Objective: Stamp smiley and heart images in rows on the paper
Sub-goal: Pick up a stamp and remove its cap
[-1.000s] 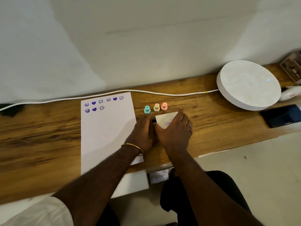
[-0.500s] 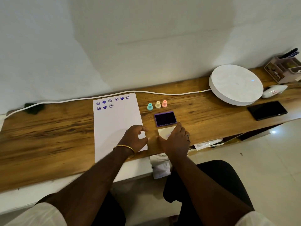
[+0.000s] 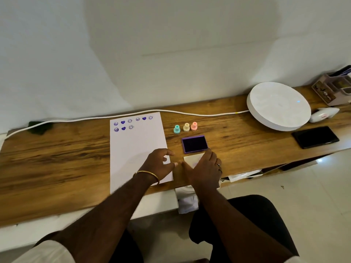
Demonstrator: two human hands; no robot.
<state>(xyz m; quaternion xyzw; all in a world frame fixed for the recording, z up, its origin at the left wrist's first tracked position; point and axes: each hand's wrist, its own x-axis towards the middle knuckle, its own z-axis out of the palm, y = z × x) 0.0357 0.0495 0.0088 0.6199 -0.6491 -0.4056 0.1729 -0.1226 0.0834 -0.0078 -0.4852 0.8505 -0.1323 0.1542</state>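
Plain white wall; long wooden desk; pale tiled floor.

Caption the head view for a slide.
Ink pad uncovered, three stamps waiting; left hand on the paper, right hand on the lid.

text: none legible | paper: smiley and heart stamps only; no words

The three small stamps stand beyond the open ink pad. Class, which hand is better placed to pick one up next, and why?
Probably the right hand: it lies just before the ink pad, in line with the stamps. The left hand rests over the paper.
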